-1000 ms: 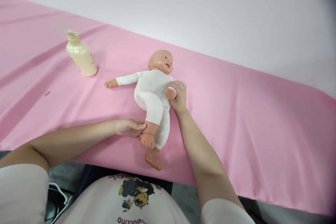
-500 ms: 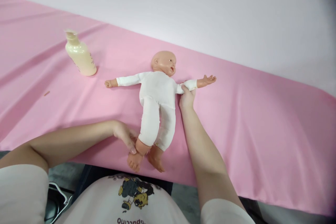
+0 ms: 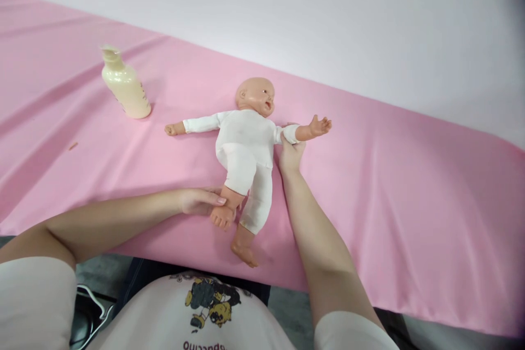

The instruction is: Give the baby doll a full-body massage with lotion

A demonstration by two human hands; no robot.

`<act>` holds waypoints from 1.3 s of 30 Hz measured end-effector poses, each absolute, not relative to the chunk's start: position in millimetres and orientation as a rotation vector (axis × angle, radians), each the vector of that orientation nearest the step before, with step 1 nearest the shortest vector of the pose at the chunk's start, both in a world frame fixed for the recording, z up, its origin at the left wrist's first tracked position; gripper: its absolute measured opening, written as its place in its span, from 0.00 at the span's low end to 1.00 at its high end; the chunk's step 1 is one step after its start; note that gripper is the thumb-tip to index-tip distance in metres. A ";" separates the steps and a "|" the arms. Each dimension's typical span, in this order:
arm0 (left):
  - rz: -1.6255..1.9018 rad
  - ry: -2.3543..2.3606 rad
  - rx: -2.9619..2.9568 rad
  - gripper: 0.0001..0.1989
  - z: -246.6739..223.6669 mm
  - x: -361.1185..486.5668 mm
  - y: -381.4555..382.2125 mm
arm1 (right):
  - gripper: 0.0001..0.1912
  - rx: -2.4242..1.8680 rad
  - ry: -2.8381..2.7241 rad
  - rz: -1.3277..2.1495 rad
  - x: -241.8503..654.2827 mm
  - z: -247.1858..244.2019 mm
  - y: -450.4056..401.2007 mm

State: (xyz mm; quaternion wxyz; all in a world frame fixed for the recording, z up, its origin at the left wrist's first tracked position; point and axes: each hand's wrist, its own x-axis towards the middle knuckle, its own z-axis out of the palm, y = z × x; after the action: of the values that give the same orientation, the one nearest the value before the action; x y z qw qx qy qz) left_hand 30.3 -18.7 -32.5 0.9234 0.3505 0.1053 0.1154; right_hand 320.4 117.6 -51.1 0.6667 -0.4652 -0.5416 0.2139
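Observation:
A baby doll (image 3: 246, 134) with a white cloth body lies on its back on a pink cloth (image 3: 410, 202), its head away from me and turned to the right. My left hand (image 3: 203, 200) is closed around the ankle of the doll's leg on the left, holding that leg raised and bent, with the thumb over the ankle and most fingers hidden behind it. On the other side, my right hand (image 3: 292, 152) grips the doll's arm on the right near the white cuff. The other arm stretches out to the left; the other leg points toward me.
A pump bottle (image 3: 127, 87) of pale yellow liquid stands on the cloth at the left. Nearer me lies a small brown scrap (image 3: 73, 146). Behind the cloth is a white wall-like surface (image 3: 287, 11). The cloth's front edge runs just before my body.
My left hand has lifted the doll's foot up and away from me, bending the leg more. The arm in my right hand has shifted slightly left, its doll hand turned upward.

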 end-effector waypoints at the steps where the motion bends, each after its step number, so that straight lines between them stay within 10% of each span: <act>1: 0.255 0.219 0.712 0.26 -32.8 30.4 -18.8 | 0.16 -1.056 -1.273 0.456 321.1 -51.8 117.8; 21: 0.442 0.264 0.685 0.20 -27.4 37.2 -19.5 | 0.10 -0.973 -1.963 -0.193 304.0 -36.2 99.6; 39: -0.139 0.026 1.211 0.33 -10.6 33.8 -15.7 | 0.12 -0.954 -0.669 0.833 315.2 -53.9 118.8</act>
State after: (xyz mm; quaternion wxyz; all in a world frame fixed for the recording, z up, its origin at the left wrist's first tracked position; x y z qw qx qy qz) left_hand 33.8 -15.7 -10.6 0.8200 0.5685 0.0123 -0.0654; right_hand 315.2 118.8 -53.9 0.7543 -0.4375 -0.3066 0.3817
